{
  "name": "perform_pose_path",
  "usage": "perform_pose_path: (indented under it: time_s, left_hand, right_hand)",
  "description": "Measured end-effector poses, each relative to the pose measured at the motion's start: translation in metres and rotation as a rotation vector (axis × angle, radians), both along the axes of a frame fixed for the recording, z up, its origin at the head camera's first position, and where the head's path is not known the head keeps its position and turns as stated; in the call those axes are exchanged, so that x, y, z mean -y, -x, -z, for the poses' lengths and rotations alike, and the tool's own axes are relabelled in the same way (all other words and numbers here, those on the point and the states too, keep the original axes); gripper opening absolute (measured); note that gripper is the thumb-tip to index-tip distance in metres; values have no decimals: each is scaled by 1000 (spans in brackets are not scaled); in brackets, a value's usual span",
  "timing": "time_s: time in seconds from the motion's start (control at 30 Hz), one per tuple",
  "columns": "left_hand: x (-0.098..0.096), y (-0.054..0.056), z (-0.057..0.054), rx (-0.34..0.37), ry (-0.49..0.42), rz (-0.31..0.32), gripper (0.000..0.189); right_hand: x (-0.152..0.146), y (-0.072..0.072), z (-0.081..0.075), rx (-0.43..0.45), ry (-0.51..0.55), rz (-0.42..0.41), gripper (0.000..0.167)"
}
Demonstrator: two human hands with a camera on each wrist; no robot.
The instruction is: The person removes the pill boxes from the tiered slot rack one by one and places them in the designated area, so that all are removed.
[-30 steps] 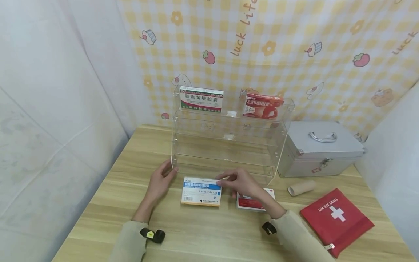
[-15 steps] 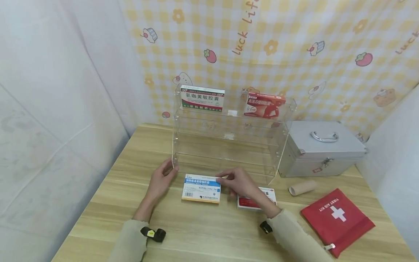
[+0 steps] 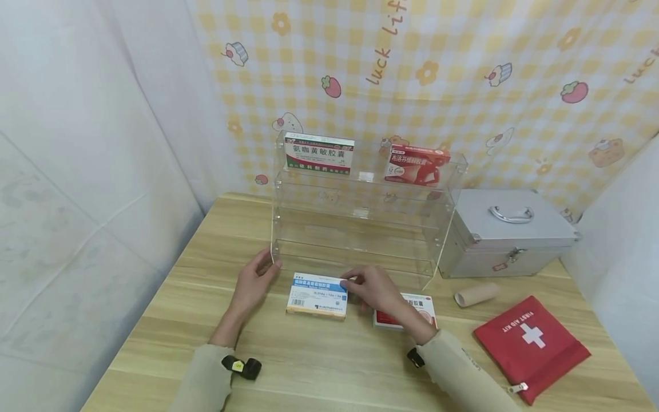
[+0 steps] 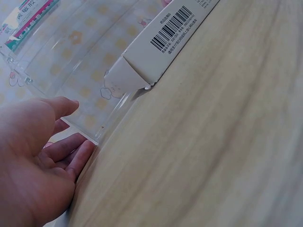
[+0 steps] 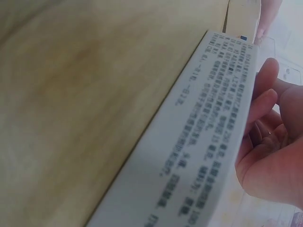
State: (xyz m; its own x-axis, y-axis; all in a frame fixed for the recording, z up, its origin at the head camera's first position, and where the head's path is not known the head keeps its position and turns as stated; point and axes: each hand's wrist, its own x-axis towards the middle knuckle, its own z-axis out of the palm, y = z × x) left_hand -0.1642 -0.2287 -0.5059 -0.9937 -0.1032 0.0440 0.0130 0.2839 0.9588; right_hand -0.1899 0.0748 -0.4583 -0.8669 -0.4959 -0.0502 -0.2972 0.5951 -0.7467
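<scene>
My left hand (image 3: pixel 252 281) grips the lower left front corner of a clear acrylic display rack (image 3: pixel 355 250); the left wrist view shows its thumb and fingers on either side of the panel. My right hand (image 3: pixel 377 290) holds the upper right corner of a blue-and-white medicine box (image 3: pixel 316 297) between thumb and finger. That box lies face up on the table in front of the rack. Under and behind the right wrist, a red-and-white medicine box (image 3: pixel 419 306) is partly covered; its printed white side (image 5: pixel 189 127) fills much of the right wrist view.
On the rack's top shelf stand a green-and-white medicine box (image 3: pixel 319 155) and a red medicine box (image 3: pixel 416 166). To the right are a silver metal case (image 3: pixel 509 234), a cardboard tube (image 3: pixel 476 294) and a red first aid pouch (image 3: pixel 532 349). A patterned curtain hangs behind.
The blue-and-white box has shifted slightly toward the rack under my right hand. My right wrist has swung a little left, uncovering more of the red-and-white box. My left hand stays at the rack.
</scene>
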Motion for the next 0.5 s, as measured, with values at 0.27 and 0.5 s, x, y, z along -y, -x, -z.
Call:
perform_pose_path:
  time_s: [0.27,0.5]
  left_hand:
    - [-7,-11,-30,8,-4,22,52]
    - [-9,-14,-36,13,13,26,53]
  right_hand:
    - [2,2,0,-19,-25,-9,21]
    - [2,2,1,0,-29,-11,22]
